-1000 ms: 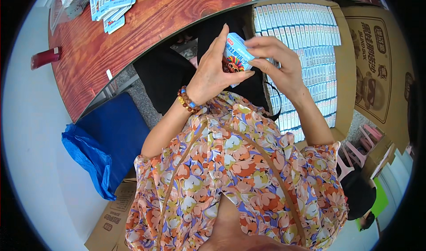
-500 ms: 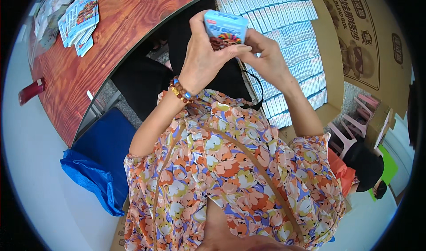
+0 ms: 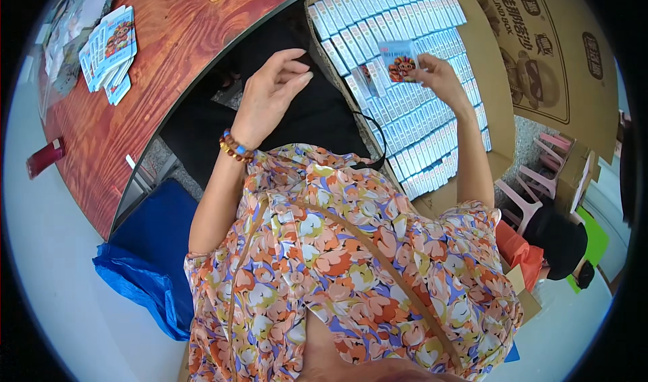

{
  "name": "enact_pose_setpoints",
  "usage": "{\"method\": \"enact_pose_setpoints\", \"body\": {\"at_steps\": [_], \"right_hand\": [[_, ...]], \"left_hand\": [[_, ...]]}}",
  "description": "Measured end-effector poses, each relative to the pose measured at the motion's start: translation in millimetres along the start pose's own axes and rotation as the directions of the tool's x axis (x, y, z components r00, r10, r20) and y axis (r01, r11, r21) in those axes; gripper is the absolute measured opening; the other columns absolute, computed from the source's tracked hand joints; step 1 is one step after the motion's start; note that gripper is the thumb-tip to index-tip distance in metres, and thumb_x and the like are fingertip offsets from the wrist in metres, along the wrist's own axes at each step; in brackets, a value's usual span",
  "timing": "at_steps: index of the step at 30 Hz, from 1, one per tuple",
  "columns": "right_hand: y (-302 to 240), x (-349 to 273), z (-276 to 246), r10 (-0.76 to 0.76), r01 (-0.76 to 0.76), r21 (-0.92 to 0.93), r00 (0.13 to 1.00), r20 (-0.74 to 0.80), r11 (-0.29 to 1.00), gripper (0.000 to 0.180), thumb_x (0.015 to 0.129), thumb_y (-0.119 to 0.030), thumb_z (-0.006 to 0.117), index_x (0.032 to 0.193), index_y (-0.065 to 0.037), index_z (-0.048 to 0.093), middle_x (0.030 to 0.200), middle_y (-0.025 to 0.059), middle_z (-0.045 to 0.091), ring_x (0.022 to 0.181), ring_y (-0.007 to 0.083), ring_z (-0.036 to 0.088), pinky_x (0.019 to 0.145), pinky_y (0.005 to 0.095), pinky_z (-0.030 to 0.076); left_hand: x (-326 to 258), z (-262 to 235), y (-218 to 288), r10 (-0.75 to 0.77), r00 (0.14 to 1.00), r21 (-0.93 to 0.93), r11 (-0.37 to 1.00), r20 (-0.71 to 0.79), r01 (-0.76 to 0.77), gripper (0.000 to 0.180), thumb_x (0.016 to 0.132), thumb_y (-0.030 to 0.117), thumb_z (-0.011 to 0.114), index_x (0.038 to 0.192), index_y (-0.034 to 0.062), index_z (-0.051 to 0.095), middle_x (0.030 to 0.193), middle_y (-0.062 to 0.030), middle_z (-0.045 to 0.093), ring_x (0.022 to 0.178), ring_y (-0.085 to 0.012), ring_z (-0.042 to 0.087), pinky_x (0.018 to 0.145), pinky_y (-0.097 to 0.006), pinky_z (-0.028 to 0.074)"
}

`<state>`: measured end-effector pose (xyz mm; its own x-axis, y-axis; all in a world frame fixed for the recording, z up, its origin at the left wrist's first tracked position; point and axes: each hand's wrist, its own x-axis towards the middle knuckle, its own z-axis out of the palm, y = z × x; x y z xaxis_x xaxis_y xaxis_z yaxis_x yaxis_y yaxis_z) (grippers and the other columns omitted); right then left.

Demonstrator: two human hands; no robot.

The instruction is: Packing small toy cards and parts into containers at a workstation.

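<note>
Over the open carton, my right hand [image 3: 442, 82] pinches a small light-blue box [image 3: 398, 61] with a colourful character picture on its face. The box is slightly blurred and sits just above the packed rows. My left hand [image 3: 270, 95], with a beaded bracelet at the wrist, hangs empty over my dark lap, its fingers loosely bent and apart from the thumb. Rows of small white-and-blue boxes [image 3: 418, 122] stand tightly packed in the cardboard carton [image 3: 503, 78] to the right.
On the red wood-grain table [image 3: 182, 17] lie a fanned stack of blue cards [image 3: 111, 48] and clear plastic bags [image 3: 74, 31]. A dark red object [image 3: 45, 158] is by the table's left edge. A blue bag [image 3: 145, 281] and pink stools [image 3: 523, 200] stand around me.
My left hand has let go of the blue box and moved down to the left. My right hand has carried the box rightward over the carton.
</note>
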<state>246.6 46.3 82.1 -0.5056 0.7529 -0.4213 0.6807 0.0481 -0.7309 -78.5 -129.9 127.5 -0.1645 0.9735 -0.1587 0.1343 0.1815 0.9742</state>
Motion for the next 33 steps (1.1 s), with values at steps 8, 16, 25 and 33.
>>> {"method": "enact_pose_setpoints", "body": {"at_steps": [8, 16, 25, 33], "right_hand": [[22, -6, 59, -0.074, -0.041, -0.67, 0.987, -0.143, 0.742, 0.017, 0.087, -0.023, 0.063, 0.095, -0.007, 0.061, 0.093, 0.0119, 0.068, 0.084, 0.0346, 0.068, 0.07, 0.0474, 0.053], [37, 0, 87, -0.197, 0.045, -0.597, 0.962, -0.191, 0.801, 0.016, 0.086, -0.02, 0.065, 0.092, -0.006, 0.061, 0.09, 0.0141, 0.069, 0.08, 0.0355, 0.068, 0.069, 0.0476, 0.054], [76, -6, 56, -0.141, 0.046, -0.303, 0.943, -0.303, 0.952, 0.028, 0.085, -0.012, 0.067, 0.113, -0.006, 0.064, 0.103, 0.017, 0.068, 0.09, 0.0347, 0.068, 0.079, 0.043, 0.053], [73, -9, 48, -0.354, 0.084, -0.683, 0.897, -0.266, 0.725, 0.026, 0.08, -0.002, 0.068, 0.104, -0.012, 0.072, 0.114, 0.0113, 0.064, 0.1, 0.0313, 0.063, 0.079, 0.041, 0.055]], "left_hand": [[-6, -8, 1, -0.13, 0.991, 0.028, 0.991, 0.02, 0.13, 0.04, 0.096, 0.009, 0.062, 0.134, 0.0024, 0.052, 0.112, -0.008, 0.065, 0.105, -0.013, 0.062, 0.092, -0.028, 0.049], [-9, -8, -7, -0.129, 0.992, 0.042, 0.991, 0.003, 0.129, 0.04, 0.095, 0.011, 0.065, 0.132, 0.0023, 0.054, 0.111, -0.0099, 0.066, 0.099, -0.0142, 0.064, 0.088, -0.029, 0.051], [-13, -11, -15, -0.142, 0.99, 0.051, 0.989, 0.018, 0.141, 0.04, 0.095, 0.011, 0.064, 0.132, 0.0025, 0.054, 0.11, -0.0091, 0.066, 0.1, -0.0143, 0.064, 0.088, -0.028, 0.052], [-14, -12, -13, -0.17, 0.984, 0.055, 0.984, 0.049, 0.167, 0.039, 0.096, 0.008, 0.062, 0.133, 0.0033, 0.054, 0.112, -0.0074, 0.064, 0.104, -0.0122, 0.062, 0.091, -0.027, 0.05]]}}
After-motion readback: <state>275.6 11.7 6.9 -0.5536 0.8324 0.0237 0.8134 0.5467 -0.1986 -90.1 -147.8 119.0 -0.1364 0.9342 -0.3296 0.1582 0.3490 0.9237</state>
